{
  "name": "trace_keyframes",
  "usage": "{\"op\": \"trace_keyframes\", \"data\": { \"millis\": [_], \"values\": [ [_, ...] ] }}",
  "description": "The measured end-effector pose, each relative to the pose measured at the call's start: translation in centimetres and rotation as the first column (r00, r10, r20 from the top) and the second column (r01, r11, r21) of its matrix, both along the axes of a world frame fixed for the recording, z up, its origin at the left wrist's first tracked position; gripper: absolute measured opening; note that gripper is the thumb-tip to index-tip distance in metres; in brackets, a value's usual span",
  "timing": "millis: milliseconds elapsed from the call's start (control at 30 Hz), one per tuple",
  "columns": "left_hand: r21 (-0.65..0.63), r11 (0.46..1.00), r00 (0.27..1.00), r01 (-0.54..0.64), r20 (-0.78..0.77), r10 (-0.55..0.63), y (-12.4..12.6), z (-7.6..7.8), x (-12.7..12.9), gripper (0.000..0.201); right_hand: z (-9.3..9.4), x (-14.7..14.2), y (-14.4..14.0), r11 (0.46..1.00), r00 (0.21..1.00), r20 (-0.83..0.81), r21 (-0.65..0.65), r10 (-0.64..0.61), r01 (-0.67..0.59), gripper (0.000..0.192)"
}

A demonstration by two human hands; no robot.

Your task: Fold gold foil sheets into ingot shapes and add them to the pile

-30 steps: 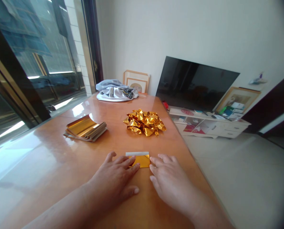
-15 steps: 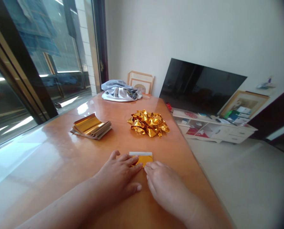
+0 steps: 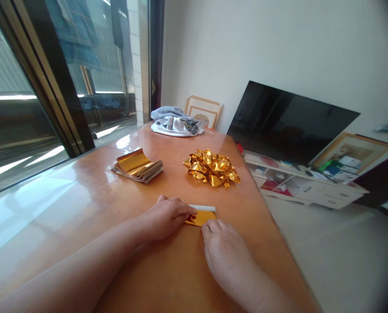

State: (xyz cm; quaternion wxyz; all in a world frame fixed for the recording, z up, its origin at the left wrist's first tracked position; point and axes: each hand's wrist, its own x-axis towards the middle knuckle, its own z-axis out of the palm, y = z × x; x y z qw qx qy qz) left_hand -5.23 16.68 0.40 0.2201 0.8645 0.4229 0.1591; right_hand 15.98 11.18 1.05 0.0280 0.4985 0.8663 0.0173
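Note:
A small sheet of gold foil paper (image 3: 203,217), folded over with a pale strip along its far edge, lies flat on the table in front of me. My left hand (image 3: 167,218) has its fingers closed at the paper's left end, pinching it there. At the near right corner, the curled fingers of my right hand (image 3: 224,245) press on the paper and hide part of that corner. Beyond the left hand sits a stack of gold foil sheets (image 3: 138,166). A heap of folded gold foil pieces (image 3: 211,168) rests farther off, past the paper.
The glossy wooden table (image 3: 167,265) ends along an edge on my right. Bundled light-coloured cloth (image 3: 174,126) lies at its far end, before leaning picture frames (image 3: 203,108). A television (image 3: 288,121) stands on a white cabinet (image 3: 311,187). Glass sliding doors (image 3: 73,82) are at left.
My left hand has gone from lying spread across the paper to pinching its left end. The right hand stays at the near right corner. The camera view has turned slightly left.

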Motion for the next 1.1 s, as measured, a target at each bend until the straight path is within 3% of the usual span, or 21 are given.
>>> {"op": "trace_keyframes", "data": {
  "millis": [200,600,1100],
  "values": [
    [0.014,1.000,1.000,0.002,-0.020,-0.002,0.1,0.2,0.3,0.020,0.5,0.0,0.0,0.999,1.000,-0.026,-0.038,-0.016,0.015,0.026],
    [-0.036,0.997,0.997,0.073,0.013,-0.072,0.6,0.2,-0.5,0.037,0.2,-0.7,-0.5,0.999,1.000,-0.008,0.020,0.025,-0.025,0.038],
    [-0.048,0.997,0.998,0.058,0.019,-0.057,0.6,0.2,-0.7,0.035,-0.6,-2.0,-0.6,0.992,0.993,-0.026,0.054,0.116,-0.115,0.050]
  ]
}}
